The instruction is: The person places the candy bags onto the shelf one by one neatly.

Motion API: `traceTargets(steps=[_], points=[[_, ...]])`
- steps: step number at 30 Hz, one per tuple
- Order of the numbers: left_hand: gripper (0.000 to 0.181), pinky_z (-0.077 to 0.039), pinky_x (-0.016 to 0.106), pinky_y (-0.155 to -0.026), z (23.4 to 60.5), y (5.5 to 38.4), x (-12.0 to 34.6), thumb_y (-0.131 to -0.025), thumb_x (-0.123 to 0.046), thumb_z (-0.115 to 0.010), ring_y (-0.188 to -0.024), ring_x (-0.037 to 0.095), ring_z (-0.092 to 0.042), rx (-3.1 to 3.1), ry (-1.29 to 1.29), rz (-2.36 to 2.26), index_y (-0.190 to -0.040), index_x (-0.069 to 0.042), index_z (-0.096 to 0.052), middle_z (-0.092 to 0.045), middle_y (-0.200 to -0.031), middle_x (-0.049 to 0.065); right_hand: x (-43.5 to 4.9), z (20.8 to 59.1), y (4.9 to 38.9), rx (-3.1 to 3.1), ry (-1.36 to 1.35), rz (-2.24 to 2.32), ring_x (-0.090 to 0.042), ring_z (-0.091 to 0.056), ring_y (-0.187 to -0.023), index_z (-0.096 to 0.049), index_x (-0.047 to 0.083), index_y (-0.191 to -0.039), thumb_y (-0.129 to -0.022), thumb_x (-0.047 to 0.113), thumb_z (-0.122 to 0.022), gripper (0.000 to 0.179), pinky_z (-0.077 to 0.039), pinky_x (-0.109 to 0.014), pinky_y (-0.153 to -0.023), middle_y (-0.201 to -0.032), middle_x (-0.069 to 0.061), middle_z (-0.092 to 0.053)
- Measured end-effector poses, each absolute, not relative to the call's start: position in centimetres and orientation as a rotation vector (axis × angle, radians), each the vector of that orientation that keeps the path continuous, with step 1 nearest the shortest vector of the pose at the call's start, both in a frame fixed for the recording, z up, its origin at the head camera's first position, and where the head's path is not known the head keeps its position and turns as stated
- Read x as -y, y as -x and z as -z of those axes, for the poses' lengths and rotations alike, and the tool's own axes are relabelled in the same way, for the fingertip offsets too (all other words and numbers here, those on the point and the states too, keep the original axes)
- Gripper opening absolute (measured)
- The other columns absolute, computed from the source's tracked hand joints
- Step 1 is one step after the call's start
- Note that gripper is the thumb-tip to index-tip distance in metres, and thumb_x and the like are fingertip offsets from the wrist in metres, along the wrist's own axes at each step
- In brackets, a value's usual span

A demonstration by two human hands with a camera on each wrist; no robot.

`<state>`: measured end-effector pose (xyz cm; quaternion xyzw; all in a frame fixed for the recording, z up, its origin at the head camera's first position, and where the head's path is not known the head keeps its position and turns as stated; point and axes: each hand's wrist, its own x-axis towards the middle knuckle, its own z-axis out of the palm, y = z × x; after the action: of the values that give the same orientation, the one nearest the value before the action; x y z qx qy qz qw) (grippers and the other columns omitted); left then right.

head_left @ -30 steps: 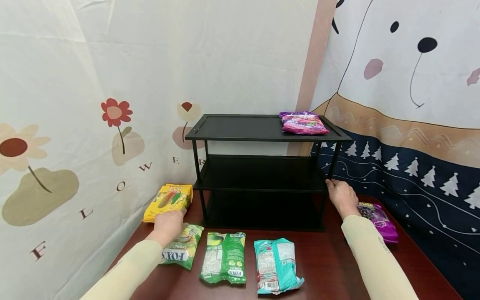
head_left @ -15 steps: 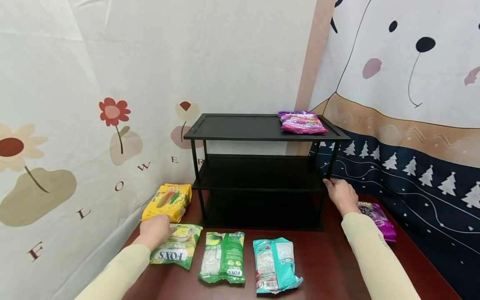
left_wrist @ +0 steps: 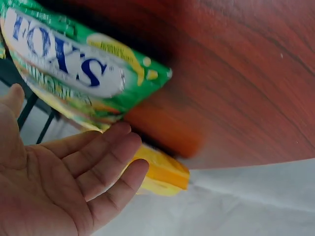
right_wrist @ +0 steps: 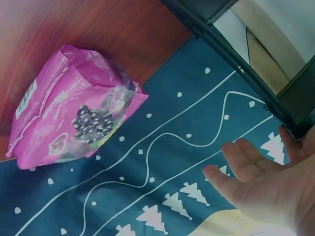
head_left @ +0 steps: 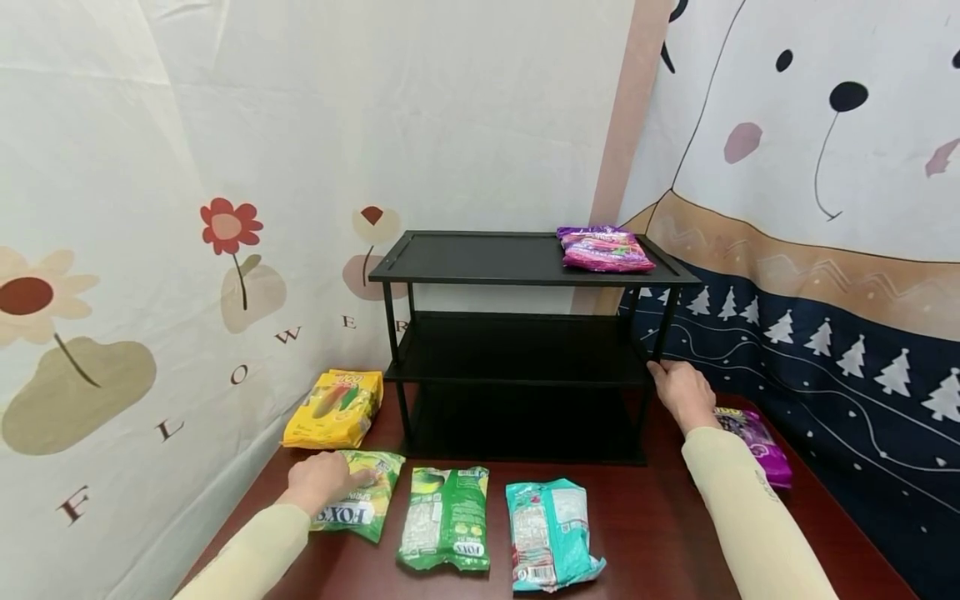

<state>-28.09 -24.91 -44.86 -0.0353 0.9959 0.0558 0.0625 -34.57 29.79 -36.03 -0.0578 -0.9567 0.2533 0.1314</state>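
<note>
My left hand (head_left: 321, 482) is at the left side of the green and yellow Fox's candy bag (head_left: 360, 500), fingers spread and slightly bent. In the left wrist view the palm and fingers (left_wrist: 106, 167) face that bag (left_wrist: 74, 64) without being curled round it; whether the fingertips touch it is hard to tell. At the black three-tier shelf rack (head_left: 510, 346), my right hand (head_left: 682, 393) holds the right edge of the middle shelf by thumb and index finger. Its other fingers (right_wrist: 221, 179) stick out loosely in the right wrist view, where the thumb is hidden.
A yellow candy bag (head_left: 336, 408) lies behind the left hand. Green (head_left: 446, 517) and turquoise (head_left: 553, 533) bags lie in front of the rack. One purple bag (head_left: 757, 446) sits beyond the right forearm; a pink-purple bag (head_left: 606, 250) is on the top shelf.
My left hand has come away from the yellow bag, moving left and toward me, then down to the Fox's bag's left side. The right hand stays at the rack.
</note>
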Motion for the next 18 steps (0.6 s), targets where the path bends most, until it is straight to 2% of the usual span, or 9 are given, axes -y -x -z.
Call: traceTargets(steps=[5,9,11,15,16,18], points=[[0.091,-0.050,0.054,-0.077,45.4,28.2,24.6,-0.080,-0.077,-0.058,-0.086,0.031,-0.061,-2.941,0.112,-0.124,-0.112,0.008,-0.064,-0.064,-0.098,0.019,-29.7,36.1,34.6,2.778,0.171,-0.742,-0.048,-0.054,-0.109,-0.061,0.006,-0.133,-0.106,0.040,-0.040,0.048,-0.044,-0.061,-0.085,-0.130,-0.032,-0.054],[0.089,-0.048,0.056,-0.080,45.4,28.4,25.2,-0.079,-0.072,-0.066,-0.091,0.033,-0.060,-2.918,0.026,-0.148,-0.118,0.008,-0.062,-0.063,-0.105,0.022,-29.8,36.1,34.5,2.771,0.171,-0.739,-0.048,-0.055,-0.107,-0.061,0.006,-0.132,-0.106,0.039,-0.040,0.048,-0.044,-0.060,-0.085,-0.129,-0.032,-0.055],[0.085,-0.046,0.058,-0.083,45.2,28.5,25.5,-0.079,-0.063,-0.073,-0.096,0.034,-0.060,-2.910,-0.048,-0.179,-0.123,0.008,-0.060,-0.063,-0.111,0.023,-29.8,36.1,34.5,2.772,0.174,-0.741,-0.048,-0.055,-0.107,-0.061,0.005,-0.132,-0.106,0.039,-0.040,0.048,-0.043,-0.061,-0.086,-0.129,-0.032,-0.055],[0.075,-0.038,0.065,-0.096,44.6,28.5,25.9,-0.078,-0.035,-0.085,-0.119,0.041,-0.054,-2.860,-0.207,-0.254,-0.135,0.003,-0.055,-0.060,-0.127,0.022,-29.8,36.0,34.4,2.780,0.172,-0.737,-0.048,-0.054,-0.109,-0.060,0.004,-0.133,-0.106,0.039,-0.039,0.049,-0.043,-0.061,-0.088,-0.130,-0.032,-0.054],[0.071,-0.037,0.064,-0.097,44.5,28.5,25.9,-0.077,-0.026,-0.086,-0.122,0.042,-0.052,-2.843,-0.246,-0.276,-0.136,0.000,-0.056,-0.059,-0.129,0.021,-29.8,36.0,34.4,2.780,0.169,-0.735,-0.049,-0.054,-0.109,-0.059,0.004,-0.133,-0.106,0.039,-0.039,0.049,-0.043,-0.061,-0.088,-0.130,-0.032,-0.054],[0.059,-0.035,0.064,-0.099,44.4,28.3,26.0,-0.082,-0.009,-0.080,-0.129,0.044,-0.046,-2.809,-0.317,-0.326,-0.137,-0.006,-0.059,-0.056,-0.136,0.020,-29.8,35.9,34.4,2.777,0.165,-0.731,-0.049,-0.054,-0.109,-0.060,0.004,-0.132,-0.106,0.038,-0.039,0.048,-0.043,-0.062,-0.088,-0.129,-0.032,-0.055]])
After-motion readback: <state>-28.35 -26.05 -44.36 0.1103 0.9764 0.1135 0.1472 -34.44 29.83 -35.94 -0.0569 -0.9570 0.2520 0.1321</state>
